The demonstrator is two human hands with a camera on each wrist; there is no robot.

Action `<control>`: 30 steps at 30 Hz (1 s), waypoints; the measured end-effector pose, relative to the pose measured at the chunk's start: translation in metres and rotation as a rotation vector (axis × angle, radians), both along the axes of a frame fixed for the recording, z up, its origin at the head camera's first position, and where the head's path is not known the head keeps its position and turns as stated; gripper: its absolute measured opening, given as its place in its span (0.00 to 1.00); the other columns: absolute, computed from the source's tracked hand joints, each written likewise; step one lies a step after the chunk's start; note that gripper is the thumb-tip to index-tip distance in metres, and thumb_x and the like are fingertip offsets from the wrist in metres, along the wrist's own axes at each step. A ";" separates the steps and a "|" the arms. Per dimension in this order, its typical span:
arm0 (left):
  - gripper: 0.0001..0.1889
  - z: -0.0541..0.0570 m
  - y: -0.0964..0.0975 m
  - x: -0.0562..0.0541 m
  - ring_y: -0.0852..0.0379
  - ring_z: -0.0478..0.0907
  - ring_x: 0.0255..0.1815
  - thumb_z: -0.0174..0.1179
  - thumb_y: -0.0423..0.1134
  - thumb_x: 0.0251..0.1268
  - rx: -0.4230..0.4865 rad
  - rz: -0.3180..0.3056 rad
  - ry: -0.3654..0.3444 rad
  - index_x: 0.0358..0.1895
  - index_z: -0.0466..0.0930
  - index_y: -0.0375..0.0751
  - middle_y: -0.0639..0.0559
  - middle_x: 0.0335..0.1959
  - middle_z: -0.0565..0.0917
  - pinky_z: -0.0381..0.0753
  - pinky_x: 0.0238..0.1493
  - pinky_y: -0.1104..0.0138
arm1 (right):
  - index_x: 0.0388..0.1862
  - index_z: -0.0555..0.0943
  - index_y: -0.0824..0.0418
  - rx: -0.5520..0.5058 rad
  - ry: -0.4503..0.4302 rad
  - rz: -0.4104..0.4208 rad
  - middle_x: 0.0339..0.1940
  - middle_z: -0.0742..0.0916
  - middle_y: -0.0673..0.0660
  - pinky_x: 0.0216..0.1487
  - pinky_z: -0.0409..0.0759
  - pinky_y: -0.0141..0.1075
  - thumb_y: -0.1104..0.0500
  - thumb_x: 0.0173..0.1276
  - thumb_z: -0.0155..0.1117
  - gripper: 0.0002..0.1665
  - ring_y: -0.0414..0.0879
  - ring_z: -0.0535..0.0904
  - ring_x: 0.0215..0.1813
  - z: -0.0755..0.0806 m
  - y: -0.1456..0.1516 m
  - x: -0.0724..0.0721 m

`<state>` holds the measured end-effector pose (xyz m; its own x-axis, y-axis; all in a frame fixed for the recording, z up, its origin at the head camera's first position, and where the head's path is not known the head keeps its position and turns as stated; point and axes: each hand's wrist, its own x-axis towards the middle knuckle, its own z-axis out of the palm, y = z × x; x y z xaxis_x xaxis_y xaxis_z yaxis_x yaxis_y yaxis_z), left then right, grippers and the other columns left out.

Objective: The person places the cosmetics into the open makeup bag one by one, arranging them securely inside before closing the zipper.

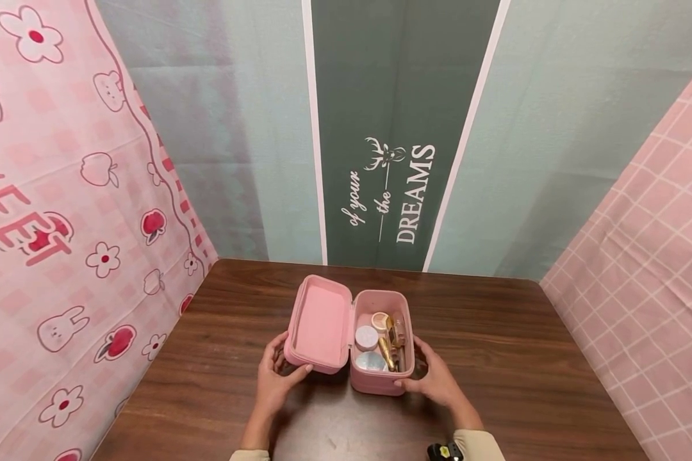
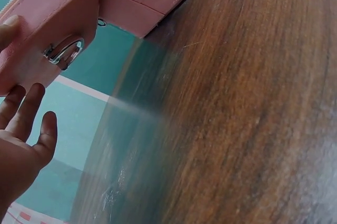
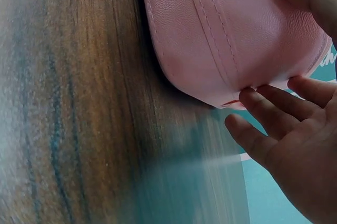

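Observation:
A pink vanity case (image 1: 378,384) stands on the table with its lid (image 1: 323,317) swung out to the left. My left hand (image 1: 278,378) holds the lid at its outer corner, thumb on the near edge and fingers at the far side. Around the right wall of the case, my right hand (image 1: 435,378) has its thumb in front and fingers along the side. Inside lie a round pale jar (image 1: 366,337), a silver round lid (image 1: 371,361), a gold tube (image 1: 386,352) and other small cosmetics. In the left wrist view, a metal ring (image 2: 66,53) hangs from the lid.
The dark wooden table (image 1: 496,333) extends on both sides of the case. Behind it hangs a green cloth with lettering (image 1: 386,192). Pink printed cloth (image 1: 63,256) covers the left side, and pink checked cloth (image 1: 646,269) the right. A dark wristband (image 1: 444,452) sits on the right wrist.

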<state>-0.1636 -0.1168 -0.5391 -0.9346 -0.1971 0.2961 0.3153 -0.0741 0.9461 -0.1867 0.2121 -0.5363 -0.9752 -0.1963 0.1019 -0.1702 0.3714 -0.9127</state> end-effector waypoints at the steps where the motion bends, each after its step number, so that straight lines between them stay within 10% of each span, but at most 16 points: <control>1: 0.40 0.000 0.000 0.000 0.54 0.77 0.48 0.72 0.20 0.37 0.000 0.003 -0.002 0.61 0.66 0.33 0.38 0.54 0.74 0.76 0.44 0.68 | 0.67 0.60 0.71 -0.002 0.004 0.002 0.58 0.75 0.68 0.54 0.71 0.50 0.61 0.37 0.82 0.59 0.59 0.73 0.56 -0.001 0.000 0.000; 30: 0.41 0.012 0.018 0.002 0.52 0.78 0.47 0.62 0.13 0.42 0.202 -0.167 0.138 0.64 0.53 0.26 0.29 0.53 0.73 0.78 0.42 0.62 | 0.67 0.60 0.69 0.127 0.062 -0.050 0.56 0.76 0.66 0.53 0.71 0.52 0.57 0.35 0.82 0.60 0.59 0.74 0.55 -0.006 -0.008 0.007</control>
